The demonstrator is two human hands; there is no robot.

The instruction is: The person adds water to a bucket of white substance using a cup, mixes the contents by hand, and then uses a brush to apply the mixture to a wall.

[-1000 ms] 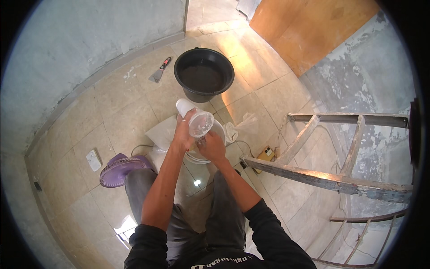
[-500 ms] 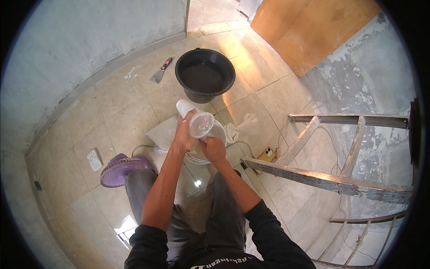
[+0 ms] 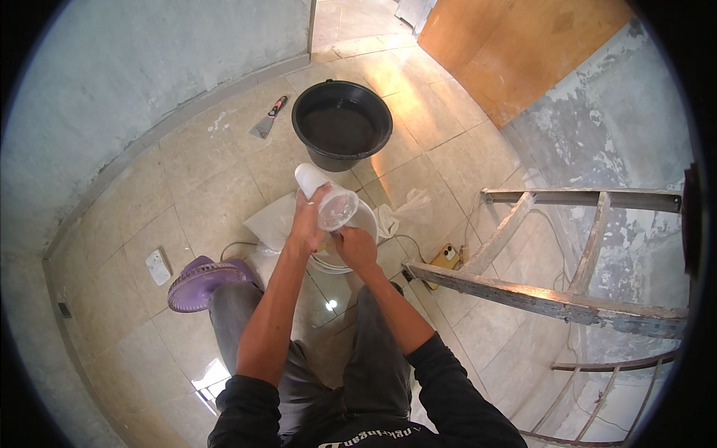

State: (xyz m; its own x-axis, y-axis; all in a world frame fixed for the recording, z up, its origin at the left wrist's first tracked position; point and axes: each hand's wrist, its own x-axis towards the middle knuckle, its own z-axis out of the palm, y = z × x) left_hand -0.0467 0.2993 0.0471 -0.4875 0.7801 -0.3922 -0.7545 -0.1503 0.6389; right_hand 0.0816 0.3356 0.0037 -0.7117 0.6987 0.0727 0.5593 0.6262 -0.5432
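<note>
My left hand (image 3: 306,213) grips a white cylindrical object (image 3: 309,179), with a clear round plastic container (image 3: 338,209) tilted beside it; I cannot tell if they are joined. My right hand (image 3: 352,245) is closed just below the clear container, on something hidden by my fingers. Both hands are over a white bucket (image 3: 367,220) between my knees. A crumpled white plastic bag (image 3: 265,222) lies at its left, and pale plastic sheeting (image 3: 403,213) at its right.
A black tub (image 3: 341,119) and scraper (image 3: 269,118) lie ahead. A purple fan (image 3: 202,287) and white power strip (image 3: 157,265) are left. A ladder (image 3: 545,295), cables and yellow phone (image 3: 446,260) are right. Walls and a wooden panel (image 3: 523,52) border the tiled floor.
The white object and clear container in my hands have shifted very slightly, the container a little to the right. Little else has moved.
</note>
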